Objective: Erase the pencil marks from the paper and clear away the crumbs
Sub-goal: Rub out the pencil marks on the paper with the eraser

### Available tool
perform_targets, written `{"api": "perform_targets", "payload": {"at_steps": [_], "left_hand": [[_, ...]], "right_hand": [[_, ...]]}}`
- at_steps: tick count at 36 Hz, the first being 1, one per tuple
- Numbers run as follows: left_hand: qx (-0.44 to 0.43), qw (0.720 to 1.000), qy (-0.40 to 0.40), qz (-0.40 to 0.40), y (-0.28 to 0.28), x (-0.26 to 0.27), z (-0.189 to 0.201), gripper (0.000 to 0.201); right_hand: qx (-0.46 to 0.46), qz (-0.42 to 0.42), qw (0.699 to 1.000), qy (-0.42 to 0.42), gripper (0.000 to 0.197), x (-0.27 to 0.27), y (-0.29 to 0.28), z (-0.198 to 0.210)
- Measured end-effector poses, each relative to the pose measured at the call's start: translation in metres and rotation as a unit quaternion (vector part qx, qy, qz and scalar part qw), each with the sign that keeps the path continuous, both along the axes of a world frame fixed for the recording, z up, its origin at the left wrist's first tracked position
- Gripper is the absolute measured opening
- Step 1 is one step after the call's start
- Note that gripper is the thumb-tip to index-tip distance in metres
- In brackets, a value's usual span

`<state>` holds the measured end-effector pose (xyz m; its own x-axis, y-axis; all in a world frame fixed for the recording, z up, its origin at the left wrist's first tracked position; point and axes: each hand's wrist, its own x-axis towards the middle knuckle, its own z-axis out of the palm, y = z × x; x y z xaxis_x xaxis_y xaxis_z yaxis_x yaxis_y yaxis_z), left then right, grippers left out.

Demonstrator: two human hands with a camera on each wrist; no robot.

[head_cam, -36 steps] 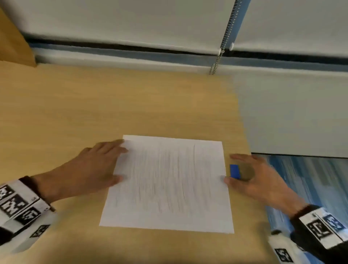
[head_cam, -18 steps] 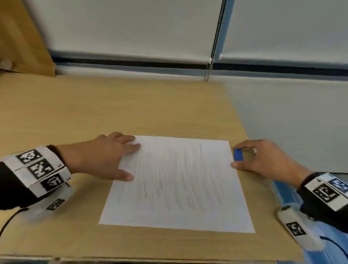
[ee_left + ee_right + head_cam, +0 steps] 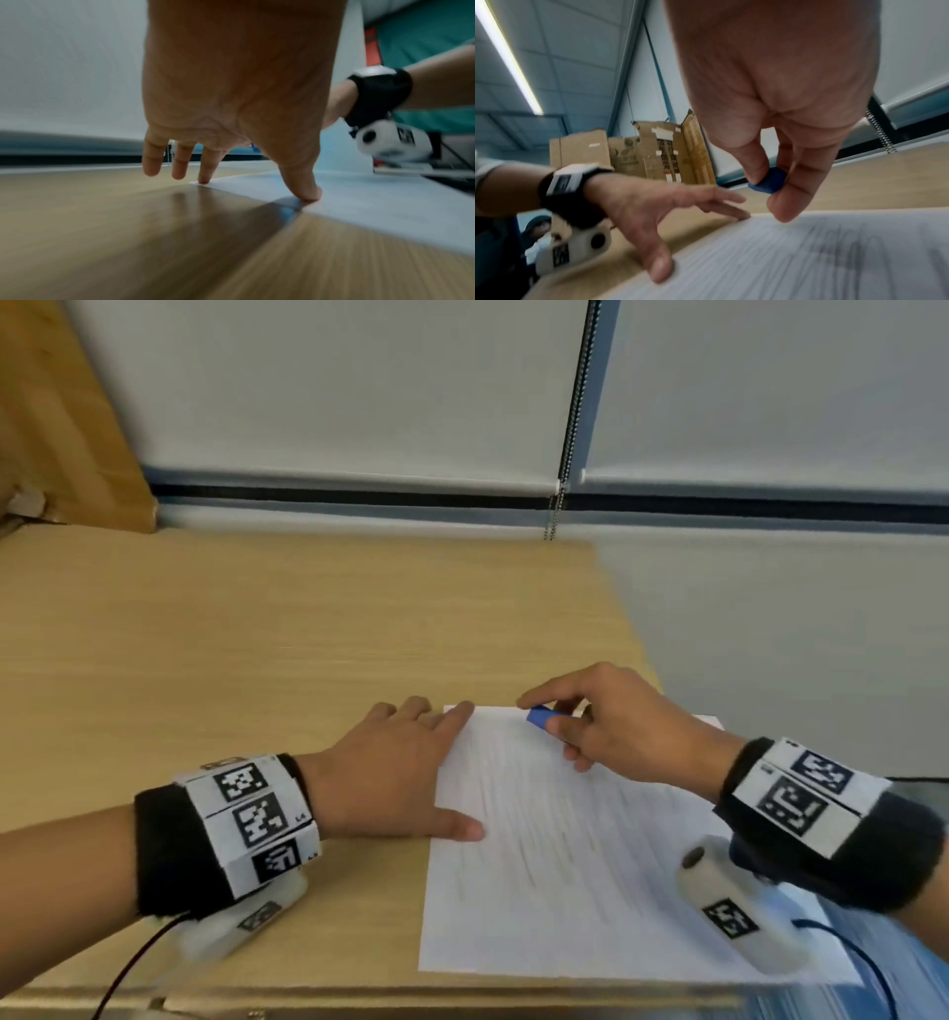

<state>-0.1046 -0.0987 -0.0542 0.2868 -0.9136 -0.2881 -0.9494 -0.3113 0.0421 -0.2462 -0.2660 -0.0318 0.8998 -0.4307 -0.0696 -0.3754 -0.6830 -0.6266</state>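
Note:
A white sheet of paper (image 3: 570,855) covered in grey pencil strokes lies on the wooden table (image 3: 257,649), near its front right corner. My left hand (image 3: 405,773) lies flat with spread fingers on the sheet's left edge; thumb and index fingertip press the paper (image 3: 372,203). My right hand (image 3: 606,721) hovers over the sheet's far edge and pinches a small blue eraser (image 3: 540,715) between thumb and fingers. In the right wrist view the eraser (image 3: 770,182) sits just above the paper (image 3: 808,259). I see no crumbs.
The table's right edge runs just past the paper; beyond it are a grey wall and a blue floor. White roller blinds with a bead chain (image 3: 557,505) hang behind the table. Opened cardboard boxes (image 3: 639,158) stand off to the left.
My right hand lifted the eraser from beside the paper's right edge and carried it left over the sheet's far edge. My left hand stayed on the left edge. The head view shifted.

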Motion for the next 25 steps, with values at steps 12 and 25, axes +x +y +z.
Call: {"api": "perform_targets", "payload": {"at_steps": [12,25], "left_hand": [[-0.007,0.999,-0.002,-0.04,-0.005,0.033,-0.004,0.102],[0.054,0.991,-0.085,-0.089,-0.016,0.032,0.007,0.104]], "right_hand": [[-0.081,0.042,0.992,0.089,0.007,0.033,-0.006,-0.02],[-0.18,0.144,0.971,0.063,0.012,0.067,-0.002,-0.018]]}}
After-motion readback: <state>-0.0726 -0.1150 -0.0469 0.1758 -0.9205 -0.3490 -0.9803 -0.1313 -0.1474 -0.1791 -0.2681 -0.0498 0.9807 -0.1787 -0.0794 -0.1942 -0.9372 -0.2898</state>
